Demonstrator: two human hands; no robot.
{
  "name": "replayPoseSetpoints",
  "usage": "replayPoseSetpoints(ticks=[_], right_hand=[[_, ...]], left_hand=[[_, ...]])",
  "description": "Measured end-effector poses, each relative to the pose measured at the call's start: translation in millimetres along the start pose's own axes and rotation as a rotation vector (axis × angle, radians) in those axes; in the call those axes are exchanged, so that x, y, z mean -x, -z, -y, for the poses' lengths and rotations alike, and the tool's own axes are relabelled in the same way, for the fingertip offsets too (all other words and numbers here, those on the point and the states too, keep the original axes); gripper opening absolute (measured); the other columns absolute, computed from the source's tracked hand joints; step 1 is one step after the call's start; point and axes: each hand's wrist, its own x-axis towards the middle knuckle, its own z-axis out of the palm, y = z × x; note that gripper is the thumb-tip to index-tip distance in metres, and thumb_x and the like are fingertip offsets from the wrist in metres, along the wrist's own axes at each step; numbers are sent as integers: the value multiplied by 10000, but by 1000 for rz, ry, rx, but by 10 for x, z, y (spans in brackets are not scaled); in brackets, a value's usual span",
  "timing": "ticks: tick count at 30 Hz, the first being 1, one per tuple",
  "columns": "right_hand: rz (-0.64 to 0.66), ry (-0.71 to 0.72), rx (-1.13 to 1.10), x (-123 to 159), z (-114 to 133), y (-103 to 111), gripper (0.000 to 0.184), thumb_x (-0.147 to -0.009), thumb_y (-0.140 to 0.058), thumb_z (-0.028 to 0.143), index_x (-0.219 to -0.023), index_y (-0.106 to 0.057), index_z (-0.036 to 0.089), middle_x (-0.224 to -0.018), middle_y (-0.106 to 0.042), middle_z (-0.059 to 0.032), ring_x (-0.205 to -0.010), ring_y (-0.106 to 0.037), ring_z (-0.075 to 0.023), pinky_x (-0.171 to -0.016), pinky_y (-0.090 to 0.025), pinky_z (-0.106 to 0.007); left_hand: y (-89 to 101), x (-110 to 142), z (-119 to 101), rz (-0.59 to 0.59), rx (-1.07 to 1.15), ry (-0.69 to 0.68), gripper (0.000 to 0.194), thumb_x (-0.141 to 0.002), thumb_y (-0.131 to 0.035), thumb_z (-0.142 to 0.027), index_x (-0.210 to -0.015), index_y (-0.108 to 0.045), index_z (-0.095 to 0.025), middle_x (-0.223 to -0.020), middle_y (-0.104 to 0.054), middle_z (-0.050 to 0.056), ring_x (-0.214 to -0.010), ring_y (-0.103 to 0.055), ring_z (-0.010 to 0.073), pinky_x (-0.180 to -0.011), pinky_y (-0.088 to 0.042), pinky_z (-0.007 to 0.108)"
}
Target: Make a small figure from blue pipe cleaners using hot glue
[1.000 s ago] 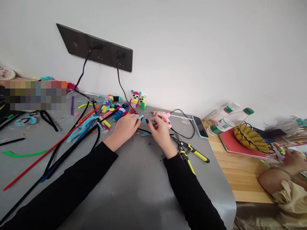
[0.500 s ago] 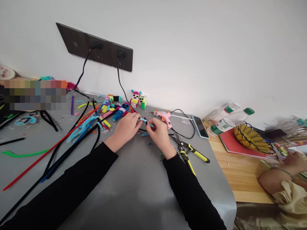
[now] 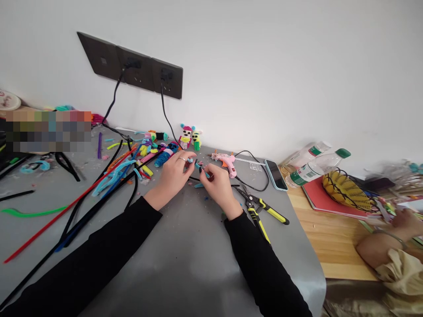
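Both my hands meet above the grey table, in black sleeves. My left hand and my right hand each pinch an end of a short light-blue pipe cleaner piece, fingers closed on it. Another blue scrap lies on the table just under them. A pink glue gun lies just behind my right hand. Yellow-handled pliers rest right of my right wrist.
Long pipe cleaners in red, black, blue and green sprawl over the left of the table. Small pipe-cleaner figures stand by the wall under the sockets. A phone, bottles and another person's hand are at right.
My left hand has lifted slightly and its fingers have shifted on the blue piece; the piece has been turned and bent between both hands. My right hand has moved a little left.
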Motion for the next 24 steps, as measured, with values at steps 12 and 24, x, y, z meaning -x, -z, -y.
replayPoseSetpoints(ticks=[12,24], right_hand=[[-8,-21,-35,1,15,26,257,-923,-524,280,-706,-392,243,-630,-419,50,-585,-398,-127,-594,-314,-270],[1,-195,-281,-23,-43,51,356,-1001,-516,449,-720,-546,231,-659,-606,2,-608,-533,-142,-587,-427,-275]], left_hand=[[49,-32,-30,38,93,139,335,-1067,-379,-325,-1029,-680,-183,-1011,-765,118,-876,-720,240,-800,-556,329],[82,-70,-13,7,316,407,364,-1013,-512,-477,-818,-659,-206,-690,-730,57,-660,-720,225,-612,-551,302]])
